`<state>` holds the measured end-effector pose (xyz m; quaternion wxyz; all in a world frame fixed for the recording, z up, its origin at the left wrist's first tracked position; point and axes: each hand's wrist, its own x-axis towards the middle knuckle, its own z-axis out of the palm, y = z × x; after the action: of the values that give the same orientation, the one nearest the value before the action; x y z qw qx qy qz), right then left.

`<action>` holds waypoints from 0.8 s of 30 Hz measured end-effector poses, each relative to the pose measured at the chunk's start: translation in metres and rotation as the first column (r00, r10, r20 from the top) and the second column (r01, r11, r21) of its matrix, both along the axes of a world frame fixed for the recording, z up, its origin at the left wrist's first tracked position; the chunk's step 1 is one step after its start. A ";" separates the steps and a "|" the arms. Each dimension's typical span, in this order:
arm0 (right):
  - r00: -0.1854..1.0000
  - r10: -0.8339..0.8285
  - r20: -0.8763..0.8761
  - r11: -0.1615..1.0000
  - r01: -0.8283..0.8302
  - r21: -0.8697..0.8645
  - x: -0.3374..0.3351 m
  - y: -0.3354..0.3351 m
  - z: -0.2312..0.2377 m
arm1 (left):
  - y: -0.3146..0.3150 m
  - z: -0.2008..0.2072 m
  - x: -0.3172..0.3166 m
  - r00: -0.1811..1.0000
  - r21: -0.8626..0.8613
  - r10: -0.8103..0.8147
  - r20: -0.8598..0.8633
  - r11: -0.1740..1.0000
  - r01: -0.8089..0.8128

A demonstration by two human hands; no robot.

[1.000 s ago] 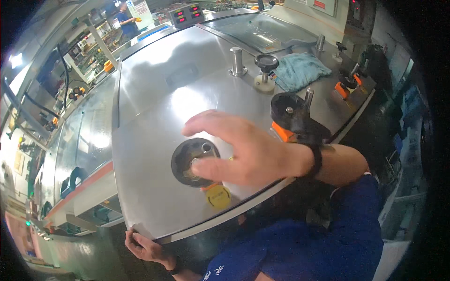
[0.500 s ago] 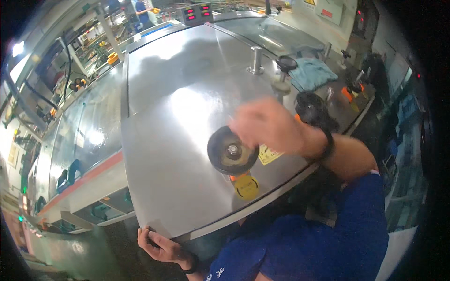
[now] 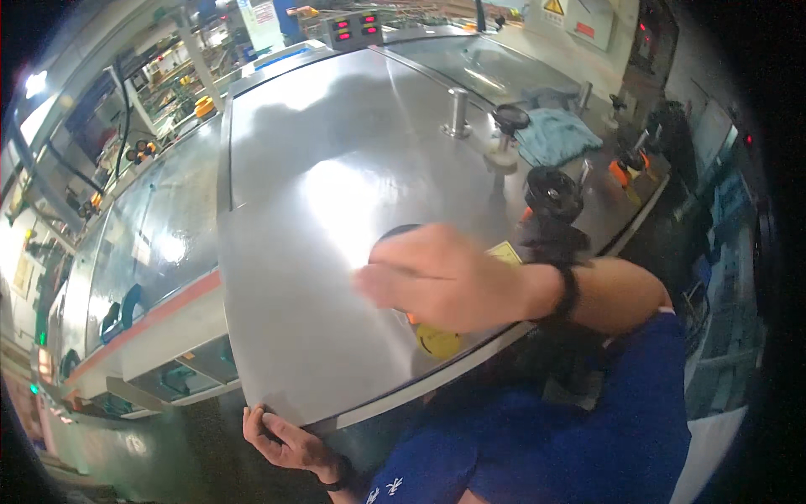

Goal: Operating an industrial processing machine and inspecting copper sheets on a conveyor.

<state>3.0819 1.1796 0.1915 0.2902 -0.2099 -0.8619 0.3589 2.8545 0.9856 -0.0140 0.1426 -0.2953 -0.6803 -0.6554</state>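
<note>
My right hand [image 3: 449,277] is curled over a black handwheel [image 3: 392,234] on the brushed metal top [image 3: 302,328], smeared a little by motion. It covers most of the wheel; only a piece of the far rim shows, and the fingertips reach its left side. A round yellow label [image 3: 438,343] peeks out below the wrist, and a yellow sticker [image 3: 505,253] lies beyond it. At the near left corner of the metal top, my left hand [image 3: 292,447] has its fingers bent round the edge.
A second black handwheel [image 3: 554,191], a smaller black knob [image 3: 510,118], a metal post [image 3: 457,113] and a light blue cloth [image 3: 558,137] are on the right. A display box with red digits [image 3: 355,30] stands at the back. Another machine [image 3: 159,227] runs along the left.
My right hand has swept left and toward me, from the wheel's far right rim to over its middle and left side. My left hand stays at the corner.
</note>
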 end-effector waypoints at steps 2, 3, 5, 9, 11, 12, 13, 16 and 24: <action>1.000 0.005 0.025 0.974 -0.010 0.225 -0.030 0.019 -0.005 | 0.001 0.004 0.004 1.000 -0.012 -0.014 -0.002 1.000 0.014; 0.994 0.033 -0.107 0.895 0.018 0.445 -0.033 0.043 -0.016 | 0.000 0.001 0.003 1.000 -0.028 -0.014 -0.013 1.000 0.013; 0.936 0.163 -0.312 0.591 0.161 0.791 -0.031 0.094 -0.037 | 0.003 0.003 0.004 1.000 -0.041 -0.020 -0.014 0.999 0.019; 0.992 -0.125 -0.030 0.967 0.115 -0.227 0.031 0.037 -0.009 | 0.000 0.005 0.005 0.999 -0.018 0.030 0.031 0.999 -0.029; 0.992 -0.106 -0.063 0.976 0.091 -0.197 0.038 0.025 -0.007 | 0.000 0.000 0.004 0.999 -0.028 0.029 -0.016 0.999 -0.029; 0.993 -0.104 -0.053 0.979 0.093 -0.181 0.039 0.024 -0.004 | 0.001 -0.002 0.002 1.000 -0.025 0.026 -0.007 0.999 -0.027; 0.994 -0.104 -0.042 0.982 0.096 -0.165 0.041 0.024 -0.004 | 0.002 -0.003 0.002 1.000 -0.023 0.023 0.003 0.999 -0.023; 0.991 -0.045 -0.129 0.998 0.038 -0.057 0.051 0.030 -0.009 | 0.003 0.000 0.003 1.000 -0.019 0.024 0.009 1.000 -0.024; 0.747 -0.589 -0.309 0.429 0.613 0.664 0.177 0.065 0.010 | 0.003 0.003 0.007 0.997 -0.023 0.072 0.014 0.997 -0.072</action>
<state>3.2593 1.2448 0.2014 0.4695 -0.3627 -0.7926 -0.1407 2.8615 0.9889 -0.0112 0.1578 -0.2673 -0.6990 -0.6442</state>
